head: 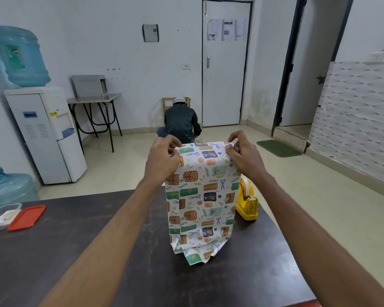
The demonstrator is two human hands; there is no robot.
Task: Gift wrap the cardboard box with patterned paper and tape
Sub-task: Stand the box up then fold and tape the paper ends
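Observation:
The box (201, 200) stands upright on end on the dark table (98, 262), fully covered in white patterned paper; no cardboard shows. Loose paper is crumpled at its bottom end. My left hand (163, 159) pinches the paper at the top left corner. At the top right corner, my right hand (242, 155) pinches the paper with what looks like a small piece of tape at the fingertips. A yellow tape dispenser (247, 203) sits on the table just right of the box, partly hidden behind it.
A clear plastic container (0, 216) and its red lid (27, 217) lie at the table's left edge. Beyond the table a person (181, 122) crouches on the floor, back turned. A water dispenser (47, 134) stands at the left wall.

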